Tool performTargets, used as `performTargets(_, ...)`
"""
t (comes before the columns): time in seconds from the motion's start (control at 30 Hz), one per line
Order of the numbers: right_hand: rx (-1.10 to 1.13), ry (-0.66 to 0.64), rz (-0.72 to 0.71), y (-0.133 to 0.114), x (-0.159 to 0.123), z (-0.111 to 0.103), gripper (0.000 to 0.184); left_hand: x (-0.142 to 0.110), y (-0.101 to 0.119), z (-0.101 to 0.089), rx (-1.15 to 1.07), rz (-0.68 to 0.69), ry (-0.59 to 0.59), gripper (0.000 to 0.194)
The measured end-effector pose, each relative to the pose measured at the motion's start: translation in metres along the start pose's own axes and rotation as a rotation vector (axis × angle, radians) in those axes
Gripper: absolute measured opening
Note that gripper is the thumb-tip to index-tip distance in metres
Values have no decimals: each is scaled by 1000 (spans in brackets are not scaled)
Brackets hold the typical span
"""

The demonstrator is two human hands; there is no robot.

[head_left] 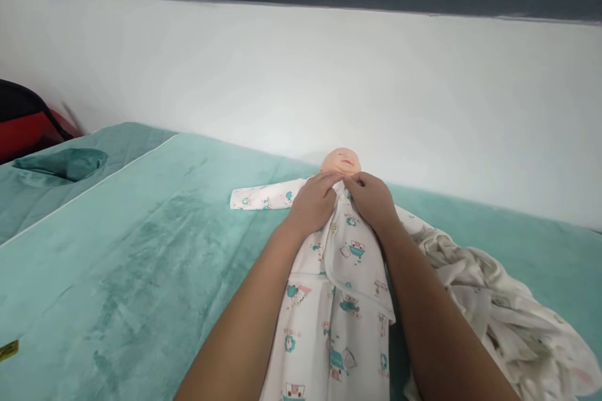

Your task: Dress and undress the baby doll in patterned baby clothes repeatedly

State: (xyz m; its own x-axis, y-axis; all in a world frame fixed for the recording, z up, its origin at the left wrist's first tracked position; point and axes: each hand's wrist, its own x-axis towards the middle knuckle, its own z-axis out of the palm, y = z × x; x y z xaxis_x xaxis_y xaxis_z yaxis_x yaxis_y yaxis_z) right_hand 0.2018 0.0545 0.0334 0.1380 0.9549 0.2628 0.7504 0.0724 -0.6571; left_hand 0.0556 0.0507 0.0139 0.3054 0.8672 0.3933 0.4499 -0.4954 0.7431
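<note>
A baby doll (342,160) lies on its back on the green bed, its head close to the wall. It wears white printed baby clothes (356,250) with an overlapping front, and one sleeve stretches out to the left. My left hand (316,198) grips the collar edge just under the doll's chin. Beside it, my right hand (371,197) pinches the other side of the neckline, its fingertips close to the left ones. The fingertips partly cover the collar, so any fastener there is hidden. The other sleeve lies mostly behind my right arm.
A crumpled white printed cloth (498,307) lies to the right on the green bed cover (141,276). A dark green fabric piece (63,164) rests at the far left, near a red and black bag (23,119). The white wall (282,75) rises behind the bed.
</note>
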Motion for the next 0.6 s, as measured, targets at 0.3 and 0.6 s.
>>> performTargets(0.3, 279, 61, 69, 8, 1, 2, 31, 0, 3, -1, -4, -43, -10, 48)
performTargets(0.6, 384, 166, 162, 9, 2, 2, 28, 2, 7, -5, -70, -73, 23, 44)
